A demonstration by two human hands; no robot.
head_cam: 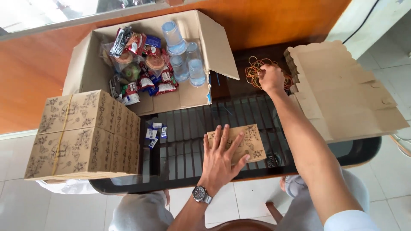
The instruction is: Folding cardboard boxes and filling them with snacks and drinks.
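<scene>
My left hand point(220, 160), with a wristwatch, lies flat and spread on a small closed brown box with a dark floral print point(247, 141) near the front of the dark glass table point(188, 141). My right hand point(270, 78) reaches to the far side of the table and closes its fingers on a pile of orange and tan rubber bands point(253, 68). A stack of flat, unfolded brown box blanks point(346, 90) lies just to the right of that hand.
An open cardboard carton point(201, 92) at the back holds wrapped snacks point(141, 64) and sealed water cups point(186, 55). Several closed printed boxes point(85, 134) are stacked at the left. Small blue-and-white packets point(154, 133) lie on the glass. The floor is white tile.
</scene>
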